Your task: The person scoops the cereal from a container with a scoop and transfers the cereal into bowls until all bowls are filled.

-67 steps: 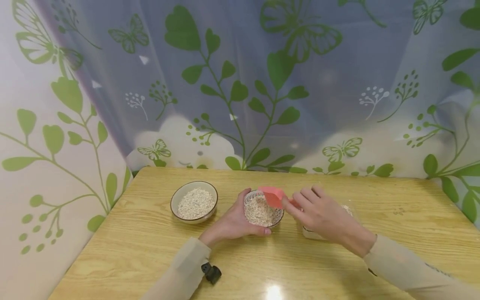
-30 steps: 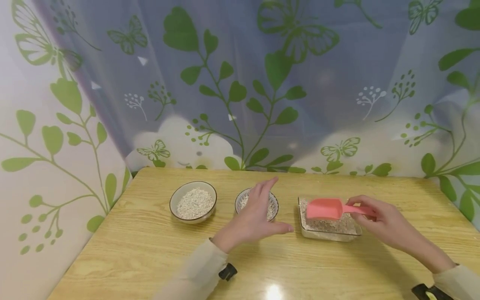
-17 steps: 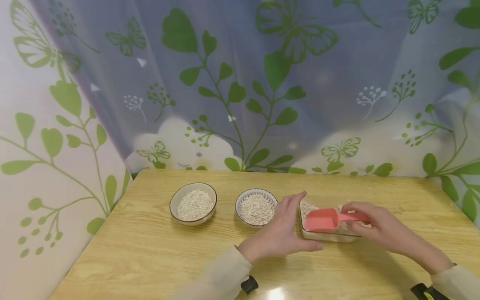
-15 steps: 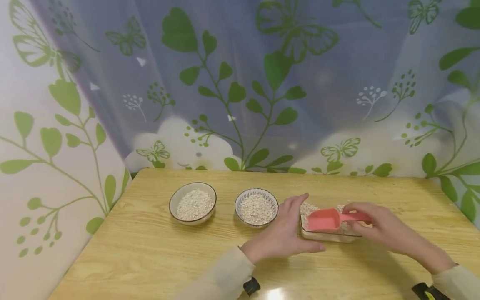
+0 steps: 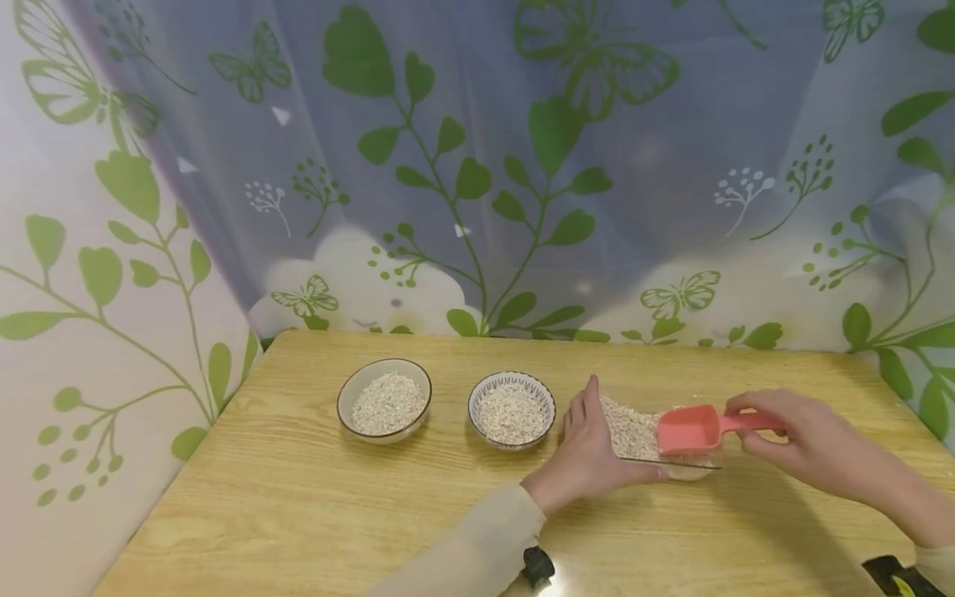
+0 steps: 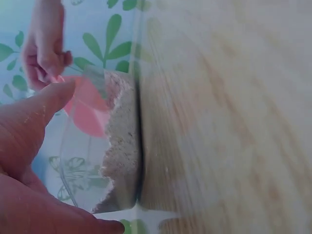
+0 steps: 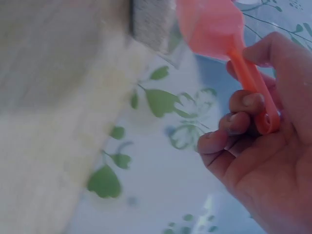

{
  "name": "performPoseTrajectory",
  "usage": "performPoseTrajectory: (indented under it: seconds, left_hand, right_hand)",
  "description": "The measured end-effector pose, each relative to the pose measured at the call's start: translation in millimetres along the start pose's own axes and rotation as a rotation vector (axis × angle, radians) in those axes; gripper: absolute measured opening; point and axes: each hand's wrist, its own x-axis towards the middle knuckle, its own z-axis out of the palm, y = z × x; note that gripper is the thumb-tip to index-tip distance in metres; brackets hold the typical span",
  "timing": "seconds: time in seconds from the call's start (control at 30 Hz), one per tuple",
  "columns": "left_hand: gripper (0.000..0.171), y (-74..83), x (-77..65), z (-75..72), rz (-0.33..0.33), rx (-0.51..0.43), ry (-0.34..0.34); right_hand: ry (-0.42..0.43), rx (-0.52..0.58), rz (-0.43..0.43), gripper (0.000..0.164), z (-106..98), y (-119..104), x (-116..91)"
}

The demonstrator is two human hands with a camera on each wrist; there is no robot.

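Note:
A clear rectangular container [image 5: 692, 473] of rolled oats [image 5: 630, 429] stands on the table at right. My left hand [image 5: 585, 458] holds its left end, thumb along the front wall and fingers at the left side. In my right hand [image 5: 816, 435] is a pink scoop [image 5: 688, 429], its handle pinched between thumb and fingers. The scoop's bowl is over the right part of the oats, low against them; the left wrist view shows the scoop [image 6: 87, 105] inside the container, beside the sloping oats. How much the scoop holds is hard to tell.
Left of the container stands a small patterned bowl [image 5: 511, 381] with oats in it. Farther left is a larger beige bowl [image 5: 354, 390], also holding oats. The wooden table [image 5: 313, 506] meets a leaf-printed cloth [image 5: 448, 249] at the back.
My left hand let go of the small bowl, moved right and took hold of the container. My right hand brought the scoop from over that bowl to the container, then farther right.

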Motion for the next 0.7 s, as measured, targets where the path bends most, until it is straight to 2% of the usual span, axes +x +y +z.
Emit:
performPoseTrajectory:
  seconds: [0.13, 0.37, 0.57, 0.7]
  left_hand:
    - [0.143, -1.0, 5.2, 1.9, -0.023, 0.041, -0.021]
    - [0.142, -4.0, 13.0, 3.0, -0.052, 0.075, -0.038]
    - [0.142, -5.1, 16.5, 2.5, -0.079, 0.070, -0.048]
    - [0.141, -4.7, 17.0, 2.4, -0.089, 0.065, -0.055]
  right_hand:
    - [-0.032, -0.068, -0.020, 0.035, -11.0, -3.7, 4.1]
    - [-0.156, -0.131, 0.016, 0.024, -25.6, -19.6, 12.8]
    - [-0.219, -0.086, 0.025, 0.018, -25.8, -31.1, 18.5]
    - [-0.282, -0.027, 0.092, 0.016, -19.9, -37.2, 20.9]
